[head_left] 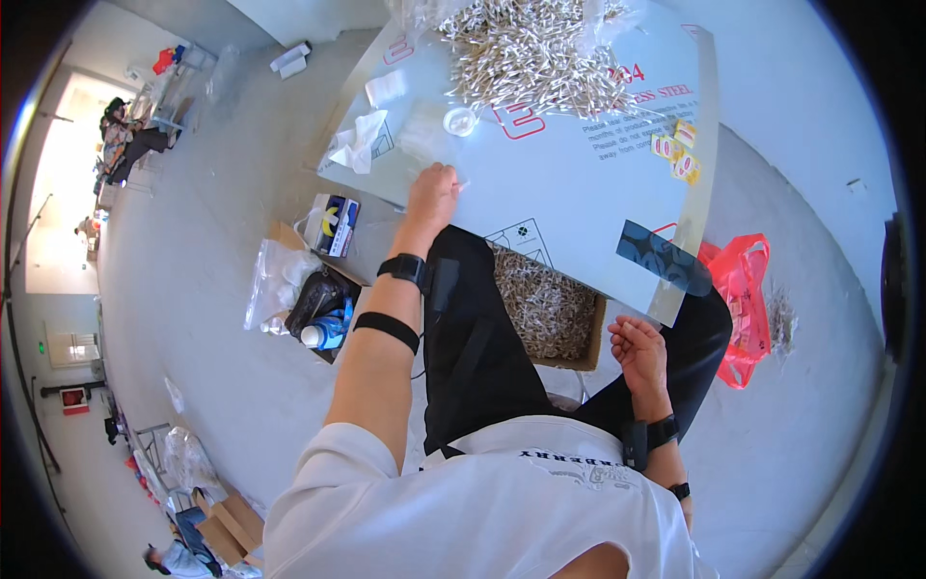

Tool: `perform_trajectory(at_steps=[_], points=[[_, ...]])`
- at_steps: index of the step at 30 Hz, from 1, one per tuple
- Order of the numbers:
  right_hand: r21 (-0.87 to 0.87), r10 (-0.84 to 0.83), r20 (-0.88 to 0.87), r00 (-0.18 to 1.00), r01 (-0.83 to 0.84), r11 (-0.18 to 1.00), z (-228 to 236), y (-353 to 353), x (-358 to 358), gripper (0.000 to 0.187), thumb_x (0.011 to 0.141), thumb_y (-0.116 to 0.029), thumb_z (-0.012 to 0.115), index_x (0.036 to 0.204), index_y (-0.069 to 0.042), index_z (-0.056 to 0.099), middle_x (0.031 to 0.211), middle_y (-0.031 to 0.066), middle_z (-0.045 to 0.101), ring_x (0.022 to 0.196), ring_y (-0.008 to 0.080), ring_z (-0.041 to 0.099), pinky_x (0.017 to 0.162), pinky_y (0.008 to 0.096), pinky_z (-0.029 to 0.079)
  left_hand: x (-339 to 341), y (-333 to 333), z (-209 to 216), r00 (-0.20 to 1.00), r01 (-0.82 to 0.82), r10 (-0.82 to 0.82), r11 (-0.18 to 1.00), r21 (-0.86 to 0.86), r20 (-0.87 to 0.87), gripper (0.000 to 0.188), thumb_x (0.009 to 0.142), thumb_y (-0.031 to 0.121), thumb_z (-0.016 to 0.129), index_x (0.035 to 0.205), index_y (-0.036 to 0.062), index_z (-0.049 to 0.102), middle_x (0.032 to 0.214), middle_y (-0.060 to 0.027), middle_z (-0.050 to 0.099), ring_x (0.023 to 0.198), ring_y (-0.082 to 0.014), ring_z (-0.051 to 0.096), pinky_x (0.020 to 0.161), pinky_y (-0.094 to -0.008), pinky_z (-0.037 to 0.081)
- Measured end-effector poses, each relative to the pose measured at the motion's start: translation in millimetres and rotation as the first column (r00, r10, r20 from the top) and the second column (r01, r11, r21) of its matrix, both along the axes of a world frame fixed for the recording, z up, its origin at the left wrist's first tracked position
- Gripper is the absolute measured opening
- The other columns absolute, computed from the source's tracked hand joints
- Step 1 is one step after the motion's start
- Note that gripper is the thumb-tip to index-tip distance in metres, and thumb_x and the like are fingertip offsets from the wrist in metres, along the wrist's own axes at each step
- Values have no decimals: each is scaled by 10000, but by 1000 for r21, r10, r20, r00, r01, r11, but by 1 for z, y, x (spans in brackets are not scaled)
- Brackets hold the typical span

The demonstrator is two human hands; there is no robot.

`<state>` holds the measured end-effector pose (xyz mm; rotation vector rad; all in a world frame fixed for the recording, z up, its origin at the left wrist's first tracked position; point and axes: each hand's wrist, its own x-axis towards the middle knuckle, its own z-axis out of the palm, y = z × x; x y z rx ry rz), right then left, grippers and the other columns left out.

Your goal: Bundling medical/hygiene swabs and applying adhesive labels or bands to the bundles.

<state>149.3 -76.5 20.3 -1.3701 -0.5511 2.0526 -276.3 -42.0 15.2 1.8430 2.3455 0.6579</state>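
My left hand (434, 196) is closed at the near left edge of the sheet-covered table (569, 183). By its fingertips shows something small and whitish, too small to name. My right hand (639, 352) is off the table's near right corner, palm up, fingers loosely curled and apart, with nothing visible in it. A big heap of cotton swabs (540, 63) covers the far part of the table. Between the heap and my left hand stands a small round clear container (460, 122). Crumpled white paper (359, 143) and clear film lie to its left.
Small yellow-and-white packets (675, 150) lie at the table's right. A dark film strip (661, 256) lies over the near right corner. Below the table is a carton full of swabs (550, 309). A red plastic bag (741, 309) is at right, an open box with a bottle (328, 328) at left.
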Motion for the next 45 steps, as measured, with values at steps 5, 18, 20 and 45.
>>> perform_trajectory(at_steps=[5, 18, 20, 45], points=[[27, -18, -1, 1000, 18, 999, 2, 1, 1, 182, 952, -83, 577, 1092, 24, 620, 927, 116, 703, 717, 112, 639, 637, 220, 510, 31, -15, 1, 998, 15, -18, 999, -47, -68, 110, 844, 86, 622, 852, -4, 560, 938, -188, 607, 932, -385, 588, 811, -493, 473], [572, 433, 0, 901, -355, 739, 47, 22, -28, 389, 798, 10, 724, 1178, 1, 641, 903, -12, 652, 765, 39, 557, 668, 205, 464, 211, -64, 72, 623, 544, -458, 836, 70, 633, 95, 875, 39, 612, 893, 2, 527, 730, -154, 589, 658, -277, 590, 616, -348, 463], [531, 449, 83, 890, -421, 736, 38, 19, -8, 293, 809, 10, 722, 1096, 4, 664, 878, -2, 660, 749, 48, 573, 663, 204, 466, 222, -74, 69, 630, 514, -411, 856, 43, 659, 89, 876, 33, 615, 924, -4, 550, 745, -139, 607, 653, -236, 589, 617, -335, 462], [508, -115, 19, 993, 90, 856, 41, 19, 23, 79, 866, -6, 650, 915, 56, 656, 771, 38, 669, 707, 68, 610, 624, 217, 486, 315, -15, 55, 42, 158, 162, 973, -167, 986, 200, 909, 139, 683, 753, 56, 590, 643, 44, 529, 525, -26, 422, 451, -196, 303]])
